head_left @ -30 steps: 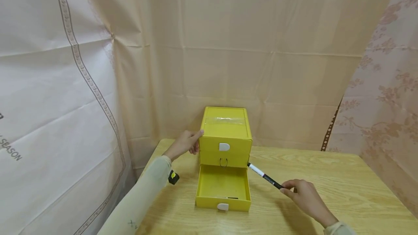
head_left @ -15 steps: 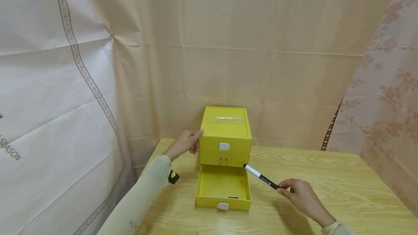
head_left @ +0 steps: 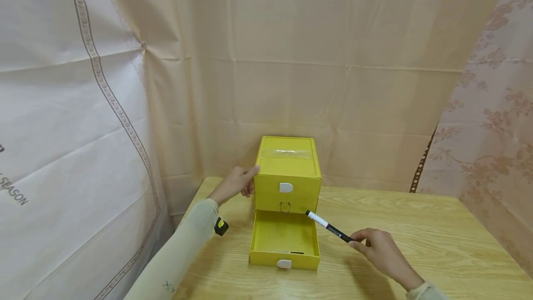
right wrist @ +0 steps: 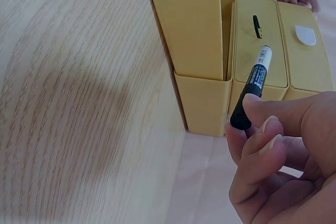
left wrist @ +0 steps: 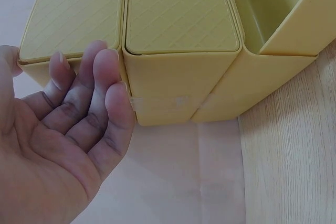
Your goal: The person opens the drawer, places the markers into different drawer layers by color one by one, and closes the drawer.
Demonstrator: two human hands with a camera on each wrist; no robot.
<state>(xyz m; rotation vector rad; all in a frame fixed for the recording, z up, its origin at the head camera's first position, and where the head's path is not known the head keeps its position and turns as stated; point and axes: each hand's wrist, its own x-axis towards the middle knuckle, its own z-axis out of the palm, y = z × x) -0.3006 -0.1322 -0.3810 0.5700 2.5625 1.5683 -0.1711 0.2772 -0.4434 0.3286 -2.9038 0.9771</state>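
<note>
My right hand [head_left: 381, 253] pinches a marker [head_left: 329, 227] by its black end, between thumb and fingers. The marker tilts up to the left, its black tip end in front of the middle drawer [head_left: 270, 202] of a yellow drawer unit [head_left: 287, 165]. Below it the bottom drawer [head_left: 284, 259] is pulled out; at its front wall lies a thin white and black thing [head_left: 296, 253], mostly hidden. My left hand [head_left: 237, 183] is at the unit's upper left edge, thumb at the top corner. In the left wrist view its other fingers [left wrist: 118, 103] are loosely bent beside the unit's side.
A black loop [head_left: 285, 207] serves as the middle drawer's pull, and a white tab [head_left: 286, 187] marks the top drawer. The unit stands on a wooden table [head_left: 416, 226]. Cloth curtains [head_left: 287, 59] hang behind and at both sides.
My right hand has moved slightly left, bringing the marker's far end from the unit's right edge to above the open drawer's right side. The left hand stays in place.
</note>
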